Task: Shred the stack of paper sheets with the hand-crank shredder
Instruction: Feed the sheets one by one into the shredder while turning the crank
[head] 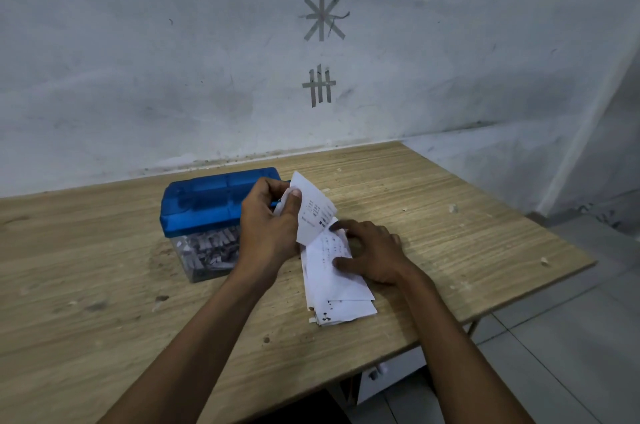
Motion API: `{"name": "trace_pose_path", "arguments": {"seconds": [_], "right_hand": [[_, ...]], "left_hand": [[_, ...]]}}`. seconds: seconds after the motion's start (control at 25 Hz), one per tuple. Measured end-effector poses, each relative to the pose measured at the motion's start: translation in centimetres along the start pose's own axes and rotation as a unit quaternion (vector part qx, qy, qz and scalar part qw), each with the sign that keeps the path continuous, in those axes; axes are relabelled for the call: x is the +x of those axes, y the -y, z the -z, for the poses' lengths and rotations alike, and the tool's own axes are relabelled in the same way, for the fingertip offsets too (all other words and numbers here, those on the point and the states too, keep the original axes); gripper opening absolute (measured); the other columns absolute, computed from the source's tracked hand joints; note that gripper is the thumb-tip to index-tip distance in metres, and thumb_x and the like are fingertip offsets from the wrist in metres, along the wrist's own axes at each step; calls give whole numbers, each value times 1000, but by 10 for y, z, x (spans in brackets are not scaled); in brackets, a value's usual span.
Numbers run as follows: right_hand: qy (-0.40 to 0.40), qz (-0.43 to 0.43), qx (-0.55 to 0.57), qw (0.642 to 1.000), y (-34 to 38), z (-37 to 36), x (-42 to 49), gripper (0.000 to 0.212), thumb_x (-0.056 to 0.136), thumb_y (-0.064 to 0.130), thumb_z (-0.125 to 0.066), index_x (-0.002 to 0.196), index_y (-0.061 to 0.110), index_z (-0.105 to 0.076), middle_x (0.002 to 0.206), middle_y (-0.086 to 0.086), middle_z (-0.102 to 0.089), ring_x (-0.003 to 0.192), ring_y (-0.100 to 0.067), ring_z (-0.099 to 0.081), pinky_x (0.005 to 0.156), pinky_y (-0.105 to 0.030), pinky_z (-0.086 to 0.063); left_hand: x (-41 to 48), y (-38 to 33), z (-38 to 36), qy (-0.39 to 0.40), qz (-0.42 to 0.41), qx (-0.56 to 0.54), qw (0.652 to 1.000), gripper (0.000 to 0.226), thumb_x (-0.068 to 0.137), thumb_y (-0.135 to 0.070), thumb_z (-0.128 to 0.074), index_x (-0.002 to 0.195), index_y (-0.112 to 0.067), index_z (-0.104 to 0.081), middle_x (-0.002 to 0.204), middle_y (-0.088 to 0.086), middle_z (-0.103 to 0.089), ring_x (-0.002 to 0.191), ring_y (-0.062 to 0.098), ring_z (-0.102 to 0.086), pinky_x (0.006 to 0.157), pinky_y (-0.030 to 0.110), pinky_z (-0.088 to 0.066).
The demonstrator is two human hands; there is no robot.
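Observation:
A hand-crank shredder (204, 205) with a blue lid stands on the wooden table (104, 278); its clear bin below holds several paper strips. Just right of it, my left hand (268, 222) pinches a white printed sheet (313, 212) and lifts it upright off the stack. The stack of paper sheets (332, 288) lies flat on the table in front of the shredder's right end. My right hand (370, 253) rests on the stack's upper part, with fingers spread and thumb pressing the top sheet. The crank is hidden behind my left hand.
A scuffed white wall (207, 77) with tape marks runs along the table's far edge. Small paper scraps (453, 208) dot the right side of the table. The table's right edge drops to a tiled floor (571, 337).

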State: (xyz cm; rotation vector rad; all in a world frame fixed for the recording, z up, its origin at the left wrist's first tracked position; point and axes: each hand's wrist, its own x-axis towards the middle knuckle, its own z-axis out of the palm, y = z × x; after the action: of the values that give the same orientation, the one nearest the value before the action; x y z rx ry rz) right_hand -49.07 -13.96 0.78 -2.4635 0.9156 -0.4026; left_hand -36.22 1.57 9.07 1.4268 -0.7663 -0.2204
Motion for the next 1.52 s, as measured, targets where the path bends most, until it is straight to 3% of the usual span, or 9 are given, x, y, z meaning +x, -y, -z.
{"name": "trace_pose_path", "arguments": {"seconds": [0.12, 0.28, 0.44, 0.64, 0.92, 1.08, 1.24, 1.36, 1.52], "right_hand": [[13, 14, -64, 998, 3, -3, -2, 51, 85, 57, -62, 133, 60, -47, 131, 12, -40, 130, -16, -33, 98, -36, -16], [4, 17, -99, 995, 5, -7, -2, 45, 89, 61, -53, 133, 59, -49, 127, 15, -37, 130, -15, -30, 100, -36, -15], [4, 15, -100, 995, 6, -8, -2, 45, 90, 62, -52, 134, 57, -50, 131, 15, -37, 130, -15, -30, 99, -34, -13], [2, 8, -104, 995, 10, -8, -3, 46, 90, 62, -51, 135, 55, -50, 132, 14, -37, 130, -14, -30, 103, -38, -15], [9, 10, -108, 994, 11, -5, -6, 42, 92, 62, -49, 133, 53, -54, 133, 13, -39, 129, -16, -33, 107, -41, -18], [-27, -31, -57, 998, 22, -11, -6, 50, 95, 71, -32, 111, 40, -69, 128, 9, -47, 126, -20, -40, 104, -43, -20], [-53, -29, -130, 990, 27, -21, -5, 50, 88, 76, -43, 121, 43, -62, 133, 2, -47, 126, -25, -42, 105, -48, -26], [-31, -26, -103, 994, 25, -19, -7, 46, 88, 74, -49, 121, 44, -60, 134, 3, -45, 127, -24, -40, 105, -47, -24], [-150, 62, -106, 981, 27, -24, -12, 31, 89, 56, -63, 117, 45, -68, 135, 11, -53, 127, -17, -42, 99, -37, -16]], "left_hand": [[2, -3, 1, 20, 7, 21, 1000, 13, 100, -18, -62, 88, -19, -56, 100, -1, -64, 99, 17, -65, 66, 28, -59], [3, -1, -2, -8, 15, 13, 1000, 15, 100, -18, -62, 87, -19, -56, 99, -4, -64, 103, 19, -64, 77, 40, -61], [4, 1, -3, -48, 3, -2, 999, 16, 100, -16, -63, 85, -18, -57, 97, -2, -65, 101, 20, -65, 67, 32, -59], [6, 2, -4, -77, -10, 8, 997, 21, 97, -13, -65, 80, -23, -58, 90, -6, -66, 92, 13, -63, 83, 49, -58], [5, 4, 2, -83, -42, 24, 995, 25, 97, -12, -65, 79, -26, -56, 87, -7, -66, 92, 16, -66, 79, 51, -58], [3, 1, 3, -57, -63, 43, 995, 24, 97, -13, -66, 79, -25, -56, 87, -10, -66, 88, 8, -65, 76, 44, -60], [2, 1, 4, -41, -72, 77, 994, 23, 98, -14, -66, 79, -24, -55, 84, -7, -64, 84, 12, -63, 70, 39, -55], [4, 4, 7, -49, -77, 94, 991, 24, 97, -15, -66, 79, -23, -53, 84, -7, -64, 85, 11, -64, 69, 38, -55], [6, 5, 5, -39, -100, 112, 988, 21, 98, -14, -65, 81, -19, -54, 86, -12, -63, 87, 8, -64, 62, 26, -53]]}}
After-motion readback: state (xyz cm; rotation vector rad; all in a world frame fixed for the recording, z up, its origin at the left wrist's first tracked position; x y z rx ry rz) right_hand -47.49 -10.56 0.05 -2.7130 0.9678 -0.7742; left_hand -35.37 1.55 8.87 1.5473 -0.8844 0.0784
